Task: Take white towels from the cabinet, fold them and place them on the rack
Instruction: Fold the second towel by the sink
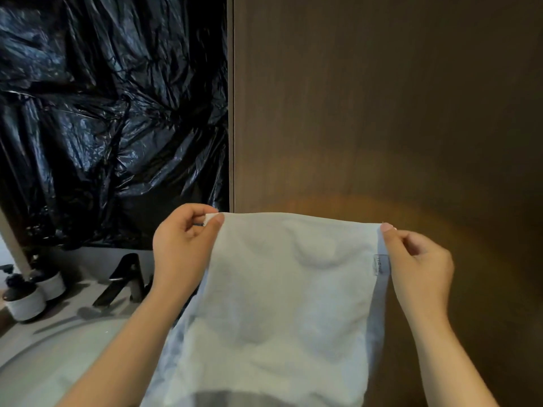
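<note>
Head view: the white towel (279, 304) hangs spread in front of the brown wooden panel (382, 113). The left hand (185, 245) and right hand (417, 259) each pinch a top corner, fingers clamped on the cloth. If either pinch loosens, that corner would likely drop and the fold go crooked. The towel looks thin and softly rumpled, with a small label (379, 265) at its edge.

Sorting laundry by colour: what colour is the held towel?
The towel is plain white, seen in the head view.
</note>
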Demonstrator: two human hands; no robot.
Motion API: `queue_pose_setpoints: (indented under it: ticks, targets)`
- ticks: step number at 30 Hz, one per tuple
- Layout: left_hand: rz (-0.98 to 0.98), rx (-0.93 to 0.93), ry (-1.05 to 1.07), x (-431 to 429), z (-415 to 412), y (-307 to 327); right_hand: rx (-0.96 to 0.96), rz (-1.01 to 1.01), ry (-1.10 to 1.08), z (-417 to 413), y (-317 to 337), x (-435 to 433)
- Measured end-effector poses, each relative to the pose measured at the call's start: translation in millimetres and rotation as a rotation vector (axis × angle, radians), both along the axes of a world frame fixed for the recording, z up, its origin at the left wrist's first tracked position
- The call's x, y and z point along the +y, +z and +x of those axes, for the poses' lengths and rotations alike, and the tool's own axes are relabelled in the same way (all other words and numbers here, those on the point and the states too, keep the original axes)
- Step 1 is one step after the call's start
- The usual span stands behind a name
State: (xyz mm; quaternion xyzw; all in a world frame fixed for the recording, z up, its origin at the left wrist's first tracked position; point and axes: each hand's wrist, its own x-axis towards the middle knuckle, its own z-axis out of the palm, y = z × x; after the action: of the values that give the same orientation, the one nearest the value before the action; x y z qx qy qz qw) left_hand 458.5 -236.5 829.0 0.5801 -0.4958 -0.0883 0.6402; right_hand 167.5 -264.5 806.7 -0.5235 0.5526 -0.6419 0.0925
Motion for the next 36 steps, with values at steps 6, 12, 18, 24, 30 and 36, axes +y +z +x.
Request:
queue_pose_setpoints:
  ticks: [6, 12, 18, 24, 30, 36]
  targets:
    - [-0.003, 0.141, -0.077, 20, -30, -6, -0.097, -0.029, 0.108, 21, -1, 33]
    - [0.071, 0.265, -0.251, 32, -60, -21, -0.249, 0.104, 0.329, 49, -8, 52]
    - [0.101, 0.352, -0.369, 35, -67, -20, -0.353, 0.183, 0.515, 65, -11, 55]
    - [0.116, 0.378, -0.437, 34, -68, -18, -0.368, 0.213, 0.627, 76, -8, 48]
    - [0.142, 0.45, -0.46, 35, -65, -22, -0.356, 0.252, 0.7, 80, -8, 46]
    - [0.164, 0.51, -0.453, 37, -61, -21, -0.318, 0.258, 0.844, 75, -6, 45]
